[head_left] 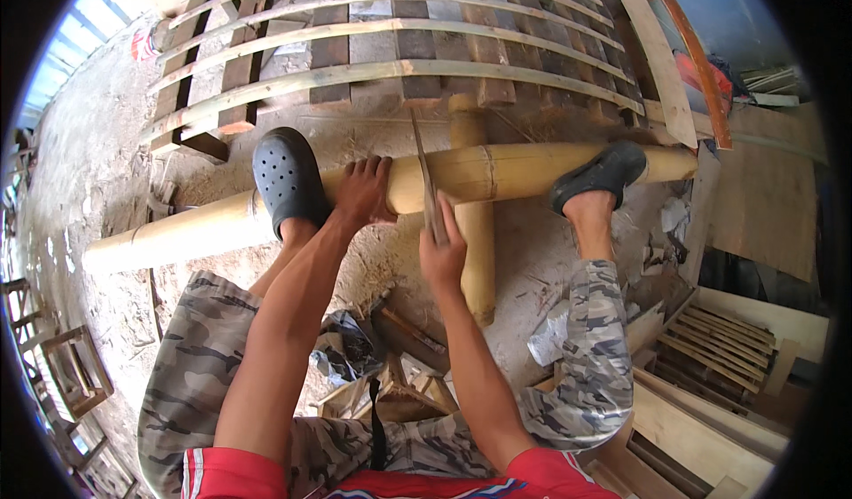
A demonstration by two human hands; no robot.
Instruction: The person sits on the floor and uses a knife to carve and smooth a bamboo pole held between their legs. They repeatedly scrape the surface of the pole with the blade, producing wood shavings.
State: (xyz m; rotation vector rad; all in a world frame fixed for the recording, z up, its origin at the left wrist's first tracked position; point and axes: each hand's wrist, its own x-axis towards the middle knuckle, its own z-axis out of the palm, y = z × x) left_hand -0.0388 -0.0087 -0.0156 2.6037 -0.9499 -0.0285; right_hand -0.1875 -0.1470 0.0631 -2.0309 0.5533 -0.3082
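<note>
A long pale bamboo pole (515, 169) lies across the ground, resting on a shorter bamboo piece (477, 250) set crosswise under it. My left hand (364, 193) presses flat on top of the pole, fingers spread. My right hand (441, 249) grips the handle of a hand saw (423, 175), whose thin blade stands upright across the pole just right of my left hand. My feet in dark clogs pin the pole: one clog (288, 179) left of my hands, the other clog (599, 175) to the right.
A slatted bamboo and wood frame (390, 71) lies just beyond the pole. Wooden planks (661, 55) lean at the upper right. Boards and small slatted frames (719, 344) are stacked at the lower right. Small wooden frames (75, 370) stand at the lower left on sawdust-covered ground.
</note>
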